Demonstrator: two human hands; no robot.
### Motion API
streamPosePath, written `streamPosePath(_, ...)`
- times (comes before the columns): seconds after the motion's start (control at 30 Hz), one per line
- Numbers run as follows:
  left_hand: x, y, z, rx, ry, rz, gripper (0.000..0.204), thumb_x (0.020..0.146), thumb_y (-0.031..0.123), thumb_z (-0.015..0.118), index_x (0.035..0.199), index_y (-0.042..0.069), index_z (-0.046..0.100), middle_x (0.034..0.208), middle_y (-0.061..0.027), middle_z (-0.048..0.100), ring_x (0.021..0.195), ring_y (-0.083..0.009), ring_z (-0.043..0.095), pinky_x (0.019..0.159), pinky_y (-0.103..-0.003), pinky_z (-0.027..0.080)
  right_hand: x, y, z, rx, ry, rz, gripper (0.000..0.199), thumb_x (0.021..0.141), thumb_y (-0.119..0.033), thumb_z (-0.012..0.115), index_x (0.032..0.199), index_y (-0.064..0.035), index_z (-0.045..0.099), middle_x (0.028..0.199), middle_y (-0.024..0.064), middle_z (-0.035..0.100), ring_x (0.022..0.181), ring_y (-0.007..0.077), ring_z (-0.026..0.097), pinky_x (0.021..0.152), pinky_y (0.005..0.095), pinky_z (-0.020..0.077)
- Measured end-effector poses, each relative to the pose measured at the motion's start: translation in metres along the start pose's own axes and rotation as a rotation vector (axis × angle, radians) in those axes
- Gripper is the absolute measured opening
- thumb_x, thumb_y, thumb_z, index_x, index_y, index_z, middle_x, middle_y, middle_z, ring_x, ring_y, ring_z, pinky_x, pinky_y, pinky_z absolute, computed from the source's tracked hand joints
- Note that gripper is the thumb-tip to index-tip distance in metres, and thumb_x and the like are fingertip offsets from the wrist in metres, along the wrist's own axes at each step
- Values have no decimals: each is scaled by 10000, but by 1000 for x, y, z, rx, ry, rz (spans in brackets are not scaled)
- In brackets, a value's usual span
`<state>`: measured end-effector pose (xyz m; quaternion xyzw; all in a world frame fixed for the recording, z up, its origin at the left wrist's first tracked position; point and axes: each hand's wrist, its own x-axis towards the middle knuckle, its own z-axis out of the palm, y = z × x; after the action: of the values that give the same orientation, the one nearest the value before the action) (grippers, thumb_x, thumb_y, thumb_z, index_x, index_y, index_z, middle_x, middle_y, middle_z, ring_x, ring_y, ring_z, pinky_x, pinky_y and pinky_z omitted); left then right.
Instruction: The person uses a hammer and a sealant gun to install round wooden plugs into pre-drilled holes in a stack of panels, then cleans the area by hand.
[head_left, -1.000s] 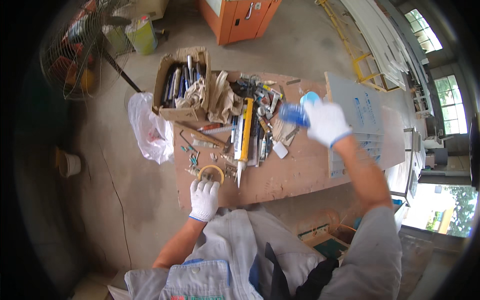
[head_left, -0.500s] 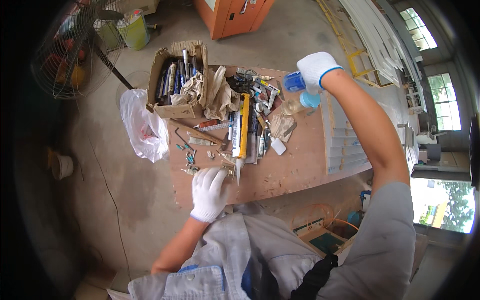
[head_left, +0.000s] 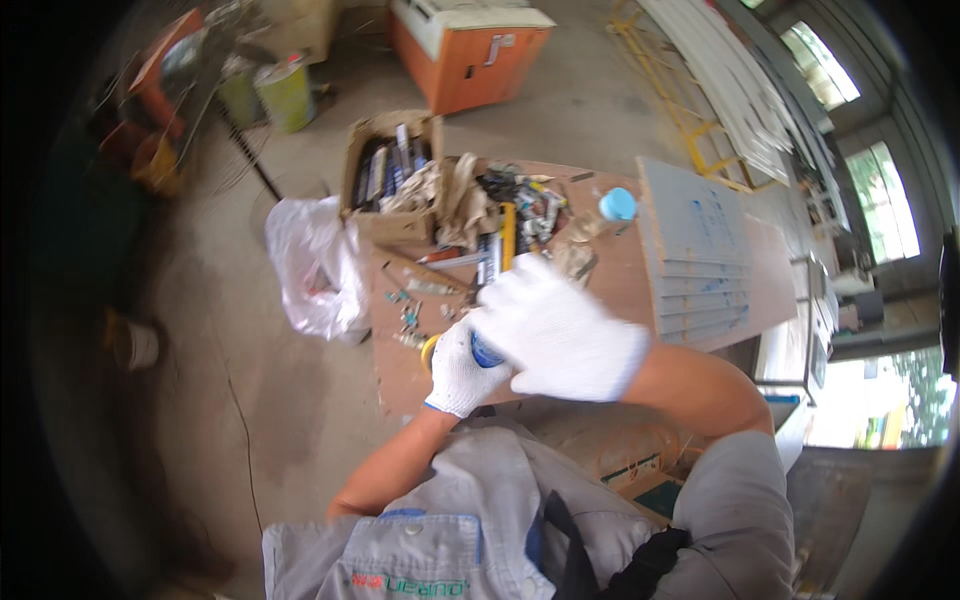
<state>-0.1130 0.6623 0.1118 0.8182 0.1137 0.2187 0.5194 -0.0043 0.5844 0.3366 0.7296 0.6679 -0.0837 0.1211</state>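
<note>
left hand [head_left: 463, 365], white knitted glove, blue cuff; at the near edge of the bench [head_left: 625, 295]; fingers bent inward, exact grip hidden, cannot tell what it closes on;

right hand [head_left: 560, 330], matching glove, blurred; brought across against the left, fingers reaching over it; whether it grips or only covers, cannot tell;

blue item [head_left: 487, 350], one; between the two hands, mostly covered, kind not readable; kept low and close to the body, presumably so both hands can bear on it together;

yellow ring [head_left: 429, 352], one, partly seen; just beside the left fingers, likely put there to be within reach;

small teal pieces [head_left: 408, 315], several, loose on the bench beyond the left hand; yellow bar-shaped tool [head_left: 508, 230], partly behind the right hand; tubes and small fittings [head_left: 545, 208], a crowded heap, apparently pushed back to free the near edge;

brown paper [head_left: 463, 210], crumpled, against the cardboard box [head_left: 403, 230]; box open, holding upright pen-like sticks [head_left: 385, 168], probably stood on end for easy picking; blue-lidded jar [head_left: 618, 204], well apart from the hands; grey sheets [head_left: 695, 225], overlapped flat at the right, seemingly kept clear of the clutter;

white plastic bag [head_left: 318, 280], left of the bench; orange cabinet [head_left: 465, 65], on the floor beyond.
</note>
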Motion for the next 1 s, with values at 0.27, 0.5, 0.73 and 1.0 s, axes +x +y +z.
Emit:
streamPosePath(0.27,-42,40,-32,-53,-84,-148,604,695,236,843,1237,58,645,1112,-182,729,1043,-378,709,918,-439,567,-95,28,18,591,250,181,330,895,-259,719,1150,-49,706,1012,170,717,959,376,695,844,468,543)
streamPosePath(0.5,-70,96,2,106,-176,2,674,683,222,870,1283,50,616,1133,-185,711,1049,-381,699,923,-441,563,-152,1,4,365,109,106,408,864,-356,760,1148,-69,702,918,162,707,883,363,711,796,464,552)
streamPosePath(0.73,-108,129,29,-25,-351,74,683,673,222,870,1285,49,621,1138,-177,715,1030,-341,711,921,-422,570,-226,-24,11,328,207,-58,258,877,-214,730,1084,-74,665,890,130,658,845,352,660,786,467,506)
streamPosePath(1.0,-120,141,52,-362,-1106,-19,771,663,205,930,1336,32,597,1192,-91,710,1043,-192,675,968,-357,546,-292,-47,21,395,222,-219,230,852,-119,641,1076,-70,661,908,102,611,863,327,643,759,431,513)
